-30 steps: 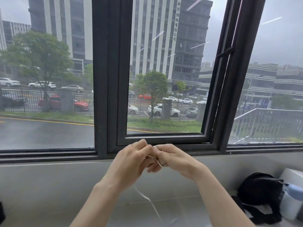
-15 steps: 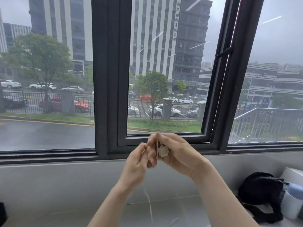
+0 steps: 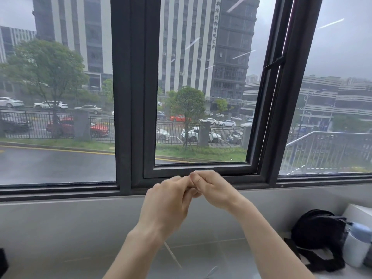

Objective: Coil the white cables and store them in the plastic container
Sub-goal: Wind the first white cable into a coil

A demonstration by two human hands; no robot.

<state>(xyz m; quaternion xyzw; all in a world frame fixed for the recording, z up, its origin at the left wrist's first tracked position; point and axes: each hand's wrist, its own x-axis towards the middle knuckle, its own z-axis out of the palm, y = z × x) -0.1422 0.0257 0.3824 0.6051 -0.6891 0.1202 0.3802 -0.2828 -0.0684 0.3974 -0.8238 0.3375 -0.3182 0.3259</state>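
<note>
Two hands meet at window level: left hand [image 3: 167,200] and right hand [image 3: 211,190], fingers curled, grip pinching white cable [image 3: 172,254], coil itself hidden. Strand trails down toward counter [image 3: 60,238]. Advice: keep loops even, tail lightly taut. Container not visible.

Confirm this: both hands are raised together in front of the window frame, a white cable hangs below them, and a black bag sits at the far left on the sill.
One thing is wrong: the head view shows the black bag at the far right, beside a bottle. The rest holds: left hand and right hand meet before the window frame, white cable hanging below.
</note>
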